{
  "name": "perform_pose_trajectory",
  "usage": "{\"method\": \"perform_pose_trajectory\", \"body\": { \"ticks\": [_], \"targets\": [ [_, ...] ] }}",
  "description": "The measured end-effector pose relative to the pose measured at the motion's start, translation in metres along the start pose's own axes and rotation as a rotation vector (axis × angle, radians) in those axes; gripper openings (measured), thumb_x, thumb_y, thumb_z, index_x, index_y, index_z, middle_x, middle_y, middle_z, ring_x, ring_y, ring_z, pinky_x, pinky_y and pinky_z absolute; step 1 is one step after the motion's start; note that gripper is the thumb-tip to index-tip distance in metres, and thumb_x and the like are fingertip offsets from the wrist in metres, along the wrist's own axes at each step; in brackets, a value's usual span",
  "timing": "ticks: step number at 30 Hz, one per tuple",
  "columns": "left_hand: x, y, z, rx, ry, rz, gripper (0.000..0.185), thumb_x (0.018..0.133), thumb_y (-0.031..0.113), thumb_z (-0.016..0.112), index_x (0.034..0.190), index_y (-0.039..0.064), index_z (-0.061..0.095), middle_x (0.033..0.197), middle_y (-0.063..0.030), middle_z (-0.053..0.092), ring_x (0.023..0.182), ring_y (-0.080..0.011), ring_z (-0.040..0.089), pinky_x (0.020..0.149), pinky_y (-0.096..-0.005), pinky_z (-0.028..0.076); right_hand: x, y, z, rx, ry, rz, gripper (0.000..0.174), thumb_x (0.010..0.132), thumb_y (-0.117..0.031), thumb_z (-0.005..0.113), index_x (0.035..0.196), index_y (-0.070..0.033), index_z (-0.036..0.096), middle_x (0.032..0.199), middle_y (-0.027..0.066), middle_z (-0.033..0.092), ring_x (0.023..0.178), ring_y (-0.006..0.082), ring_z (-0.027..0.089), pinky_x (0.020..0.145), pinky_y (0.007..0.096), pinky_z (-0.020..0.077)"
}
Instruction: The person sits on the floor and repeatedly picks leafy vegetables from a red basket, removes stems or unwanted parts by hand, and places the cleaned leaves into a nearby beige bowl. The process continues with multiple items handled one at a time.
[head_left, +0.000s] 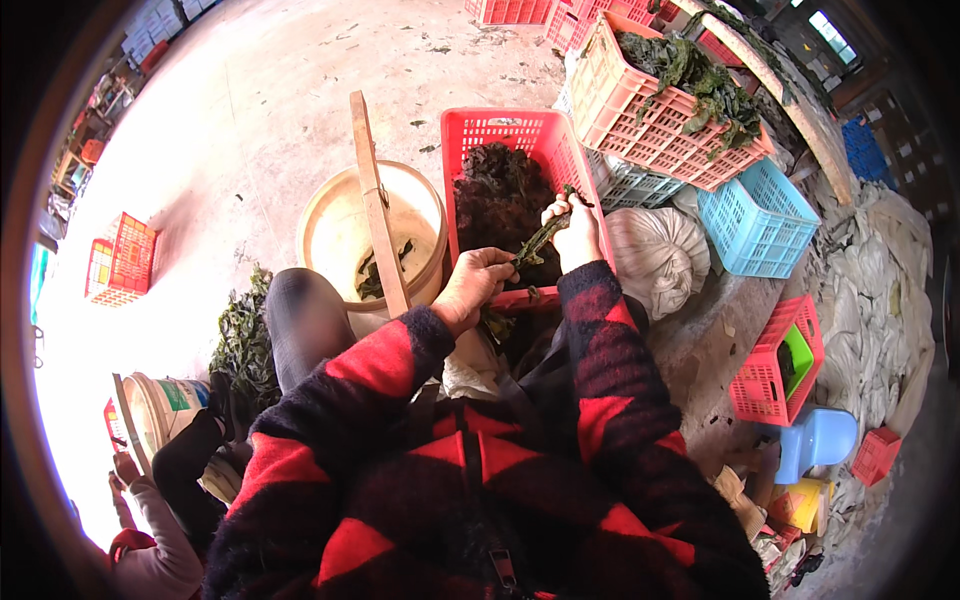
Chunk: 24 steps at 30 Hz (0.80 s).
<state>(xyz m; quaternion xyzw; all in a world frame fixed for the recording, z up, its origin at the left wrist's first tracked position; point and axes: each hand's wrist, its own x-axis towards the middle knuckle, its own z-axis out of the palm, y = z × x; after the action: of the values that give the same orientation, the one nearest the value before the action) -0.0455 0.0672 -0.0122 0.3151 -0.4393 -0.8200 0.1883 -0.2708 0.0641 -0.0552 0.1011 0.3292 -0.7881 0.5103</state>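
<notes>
A strip of dark green seaweed (536, 246) is stretched between my two hands, over the near end of a red plastic crate (555, 150). My left hand (471, 285) pinches its lower end between thumb and fingers. Higher and to the right, my right hand (576, 231) is closed around the upper part, and a short tip pokes out above the fingers. Beneath them, a heap of dark brown seaweed (499, 191) lies in the crate. Left of the crate stands a round cream tub (322, 217), with a few dark seaweed pieces (371, 279) at its bottom.
A wooden bar (367, 165) spans the tub. Seaweed fills an orange crate (645, 120) stacked at upper right, near a tied white sack (660, 259) and a blue crate (765, 221). More seaweed (244, 349) lies on the floor at left, by another person's hands (124, 472) and a bucket (161, 409).
</notes>
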Motion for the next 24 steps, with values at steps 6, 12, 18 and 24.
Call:
{"method": "perform_pose_trajectory", "body": {
  "ticks": [6, 12, 18, 24],
  "targets": [
    [-0.003, 0.001, 0.000, -0.031, -0.065, -0.060, 0.014, 0.094, 0.008, 0.053, 0.103, 0.000, 0.060, 0.072, -0.0020, 0.058, 0.047, -0.0035, 0.037, 0.042, -0.0190, 0.026, 0.010, -0.001, -0.006, -0.159, -0.108, -0.072, 0.035, 0.104, -0.033, 0.039, 0.083, -0.008, 0.050, 0.057, -0.0050, 0.037, 0.043, 0.0098, 0.036, 0.043, 0.0256, 0.0335],
    [-0.006, -0.008, 0.003, -0.029, -0.061, -0.067, 0.014, 0.094, 0.008, 0.053, 0.098, -0.002, 0.061, 0.070, -0.0032, 0.059, 0.044, -0.0052, 0.040, 0.040, -0.0207, 0.029, 0.017, 0.019, -0.020, -0.634, 0.078, -0.543, 0.021, 0.099, -0.022, 0.049, 0.091, -0.004, 0.057, 0.065, -0.0003, 0.049, 0.044, 0.0109, 0.042, 0.038, 0.0269, 0.0372],
    [-0.006, -0.015, -0.003, -0.005, -0.045, -0.083, 0.013, 0.092, 0.010, 0.055, 0.098, 0.000, 0.061, 0.071, -0.0015, 0.058, 0.045, -0.0056, 0.038, 0.041, -0.0216, 0.028, 0.031, -0.002, -0.043, -0.079, 0.054, -0.005, 0.024, 0.098, -0.024, 0.036, 0.091, -0.005, 0.048, 0.057, -0.0043, 0.031, 0.046, 0.0116, 0.030, 0.048, 0.0278, 0.0300],
    [0.001, -0.014, -0.019, 0.318, -0.043, 0.148, 0.016, 0.093, 0.008, 0.054, 0.103, -0.002, 0.061, 0.073, -0.0004, 0.059, 0.063, -0.0056, 0.053, 0.053, -0.0199, 0.041, 0.024, -0.024, -0.019, 0.132, -0.195, 0.165, 0.039, 0.104, -0.034, 0.029, 0.087, -0.006, 0.050, 0.058, -0.0038, 0.032, 0.048, 0.0115, 0.031, 0.051, 0.0290, 0.0320]
  ]
}}
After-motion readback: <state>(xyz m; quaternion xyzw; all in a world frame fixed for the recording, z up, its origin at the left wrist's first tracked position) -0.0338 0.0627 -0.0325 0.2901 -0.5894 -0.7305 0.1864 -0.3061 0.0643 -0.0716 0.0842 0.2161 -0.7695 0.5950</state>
